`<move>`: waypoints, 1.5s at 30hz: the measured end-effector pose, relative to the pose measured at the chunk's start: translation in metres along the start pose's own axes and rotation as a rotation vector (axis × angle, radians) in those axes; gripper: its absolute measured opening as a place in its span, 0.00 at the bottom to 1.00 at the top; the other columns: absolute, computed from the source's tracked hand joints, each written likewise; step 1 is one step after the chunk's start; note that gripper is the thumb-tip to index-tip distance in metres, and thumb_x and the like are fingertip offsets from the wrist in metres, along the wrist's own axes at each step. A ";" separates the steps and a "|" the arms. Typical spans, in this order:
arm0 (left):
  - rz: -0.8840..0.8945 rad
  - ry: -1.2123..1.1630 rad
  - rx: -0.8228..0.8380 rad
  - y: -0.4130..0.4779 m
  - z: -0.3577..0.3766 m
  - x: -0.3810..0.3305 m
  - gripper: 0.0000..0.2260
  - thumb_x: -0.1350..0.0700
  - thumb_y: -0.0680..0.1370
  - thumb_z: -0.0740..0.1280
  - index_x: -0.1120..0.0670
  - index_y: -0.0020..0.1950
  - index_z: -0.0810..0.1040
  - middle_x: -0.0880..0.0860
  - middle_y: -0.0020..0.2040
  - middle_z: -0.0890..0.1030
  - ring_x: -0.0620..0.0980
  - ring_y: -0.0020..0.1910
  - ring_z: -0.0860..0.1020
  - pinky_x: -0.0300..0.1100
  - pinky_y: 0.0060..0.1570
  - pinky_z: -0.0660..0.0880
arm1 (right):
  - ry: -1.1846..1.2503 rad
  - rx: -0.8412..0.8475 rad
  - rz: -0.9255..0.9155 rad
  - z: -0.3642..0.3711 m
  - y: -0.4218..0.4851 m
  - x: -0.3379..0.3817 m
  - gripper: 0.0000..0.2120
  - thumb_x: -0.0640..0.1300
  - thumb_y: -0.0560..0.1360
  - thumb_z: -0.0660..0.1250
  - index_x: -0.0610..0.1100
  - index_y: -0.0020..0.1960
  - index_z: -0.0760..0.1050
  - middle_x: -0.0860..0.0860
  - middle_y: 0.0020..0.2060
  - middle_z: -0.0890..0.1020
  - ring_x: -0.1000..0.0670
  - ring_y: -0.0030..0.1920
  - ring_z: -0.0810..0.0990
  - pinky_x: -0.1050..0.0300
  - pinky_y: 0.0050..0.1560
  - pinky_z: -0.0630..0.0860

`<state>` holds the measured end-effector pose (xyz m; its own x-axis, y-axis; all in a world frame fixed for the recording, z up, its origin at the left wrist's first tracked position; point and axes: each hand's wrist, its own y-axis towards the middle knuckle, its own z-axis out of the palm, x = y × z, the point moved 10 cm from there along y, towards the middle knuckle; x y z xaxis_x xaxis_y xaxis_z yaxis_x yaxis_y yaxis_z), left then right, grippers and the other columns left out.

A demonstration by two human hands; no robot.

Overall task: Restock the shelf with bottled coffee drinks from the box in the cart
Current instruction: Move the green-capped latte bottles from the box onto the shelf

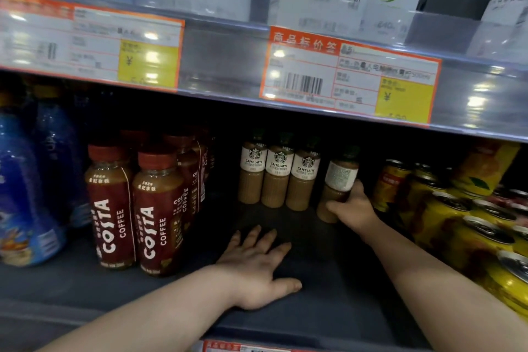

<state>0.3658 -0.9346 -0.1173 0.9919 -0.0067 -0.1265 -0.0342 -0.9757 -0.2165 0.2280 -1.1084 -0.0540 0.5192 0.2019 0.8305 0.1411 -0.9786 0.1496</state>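
Three caffe latte bottles (275, 174) with white labels and dark caps stand in a row at the back of the dark shelf (300, 308). Just right of them a fourth latte bottle (338, 180) sits slightly tilted, its label turned away. My right hand (353, 207) grips that bottle round its lower half. My left hand (257, 263) rests flat on the shelf floor in front of the row, fingers spread, holding nothing. The box and the cart are out of view.
Red Costa coffee bottles (137, 208) stand to the left, with blue bottles (25, 188) beyond them. Yellow cans (457, 217) crowd the right side beside my right arm. The upper shelf edge (228, 71) with price tags hangs low overhead.
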 end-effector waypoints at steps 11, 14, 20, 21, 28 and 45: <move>0.002 -0.001 0.008 -0.001 0.000 -0.001 0.34 0.32 0.76 0.49 0.43 0.77 0.44 0.50 0.79 0.40 0.53 0.76 0.36 0.56 0.73 0.37 | 0.012 0.019 0.045 0.008 0.008 -0.002 0.38 0.41 0.65 0.77 0.41 0.68 0.61 0.42 0.64 0.72 0.43 0.62 0.73 0.51 0.57 0.74; 0.002 0.001 0.010 -0.002 -0.001 -0.001 0.34 0.32 0.76 0.49 0.43 0.77 0.44 0.50 0.79 0.40 0.54 0.76 0.36 0.56 0.73 0.37 | 0.035 0.063 0.035 0.012 0.009 0.001 0.33 0.36 0.68 0.73 0.40 0.68 0.61 0.43 0.61 0.74 0.46 0.58 0.74 0.56 0.52 0.71; 0.001 0.000 0.015 -0.002 0.000 -0.001 0.34 0.32 0.76 0.49 0.43 0.77 0.43 0.50 0.79 0.40 0.53 0.76 0.35 0.55 0.73 0.35 | -0.027 0.051 0.034 0.010 0.015 0.006 0.31 0.40 0.69 0.74 0.40 0.68 0.64 0.42 0.63 0.74 0.43 0.64 0.73 0.53 0.59 0.71; 0.000 0.001 0.012 -0.002 -0.001 -0.001 0.34 0.32 0.76 0.49 0.43 0.77 0.43 0.50 0.79 0.40 0.53 0.76 0.36 0.55 0.73 0.35 | -0.026 0.053 0.037 0.011 0.016 0.007 0.31 0.39 0.69 0.74 0.40 0.67 0.64 0.42 0.63 0.74 0.43 0.64 0.73 0.53 0.58 0.71; -0.003 -0.005 0.019 -0.001 -0.001 -0.001 0.34 0.31 0.76 0.50 0.42 0.77 0.44 0.50 0.78 0.40 0.53 0.76 0.35 0.55 0.73 0.35 | -0.039 0.101 0.040 0.011 0.014 0.011 0.31 0.39 0.69 0.74 0.41 0.68 0.64 0.43 0.63 0.74 0.43 0.64 0.73 0.57 0.53 0.69; -0.046 -0.051 -0.038 -0.009 -0.014 -0.001 0.32 0.33 0.76 0.55 0.41 0.77 0.50 0.47 0.79 0.46 0.50 0.77 0.43 0.52 0.75 0.42 | -0.562 0.027 -0.113 -0.020 -0.029 0.037 0.37 0.52 0.73 0.69 0.46 0.74 0.54 0.43 0.69 0.63 0.41 0.68 0.67 0.47 0.64 0.70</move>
<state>0.3663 -0.9286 -0.1019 0.9848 0.0484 -0.1667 0.0168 -0.9824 -0.1861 0.2259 -1.0739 -0.0170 0.8667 0.3029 0.3963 0.2399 -0.9497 0.2012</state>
